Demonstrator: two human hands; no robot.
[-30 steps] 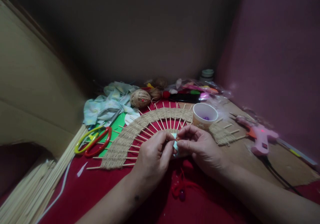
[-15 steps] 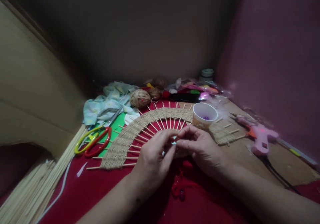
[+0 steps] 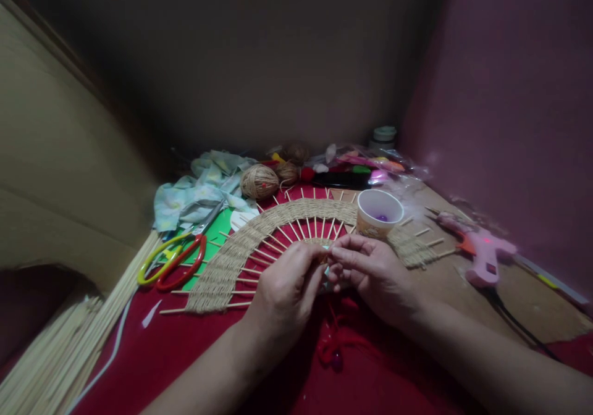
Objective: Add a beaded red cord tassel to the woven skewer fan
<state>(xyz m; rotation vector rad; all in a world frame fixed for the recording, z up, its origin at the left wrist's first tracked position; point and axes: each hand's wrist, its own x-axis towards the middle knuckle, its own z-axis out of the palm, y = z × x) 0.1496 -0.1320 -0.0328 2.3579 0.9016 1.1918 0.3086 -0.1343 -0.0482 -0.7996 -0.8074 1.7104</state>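
Note:
My left hand [image 3: 290,285] is closed, its thumb and forefinger pinched at a thin red string. Right against it, my right hand [image 3: 370,273] pinches with thumb and forefinger at the same spot, and the fingertips nearly touch. A strand of red string [image 3: 330,344] hangs below the hands onto the red cloth, with a purple bead [image 3: 336,359] at its lower end. What else lies between the fingertips is too small to make out. Behind the hands spreads a woven twine fan on sticks [image 3: 217,273], its centre partly hidden. A paper cup [image 3: 373,226] with purple beads stands just beyond my right hand.
Scissors [image 3: 171,264] lie left by a patterned cloth [image 3: 185,199]. Twine balls [image 3: 259,182] and bagged materials sit at the back. A pink glue gun [image 3: 484,251] with a black cord rests on cardboard [image 3: 509,310] at right. Thin sticks [image 3: 50,353] are bundled at left.
The fingertips of both hands have shifted slightly and drawn tighter together; my right hand's fingers are more curled. Other things stay in place.

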